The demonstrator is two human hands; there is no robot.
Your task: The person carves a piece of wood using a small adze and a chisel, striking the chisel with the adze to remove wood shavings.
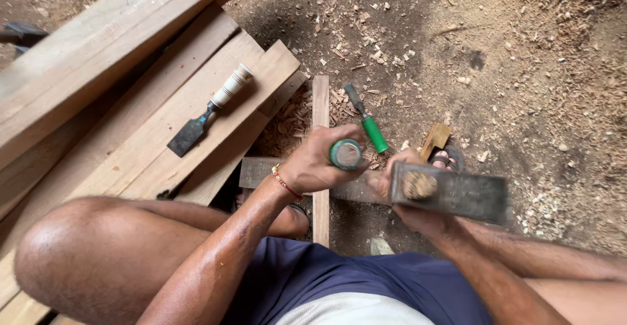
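Observation:
My left hand (313, 163) is closed around a green-handled chisel (345, 154), held upright so I see its handle end. It stands over a narrow wooden strip (321, 106) that crosses a darker flat piece (256, 170). My right hand (410, 217) grips a dark rectangular wooden mallet (450, 193), which hangs just right of the chisel's handle end. The chisel's blade is hidden under my left hand.
A second green-handled chisel (366, 125) lies on the ground beyond the strip. A wide chisel with a pale handle (209, 111) rests on stacked planks (130, 83) at left. Wood chips cover the dirt floor (522, 70). A small wooden block (435, 139) lies near my foot.

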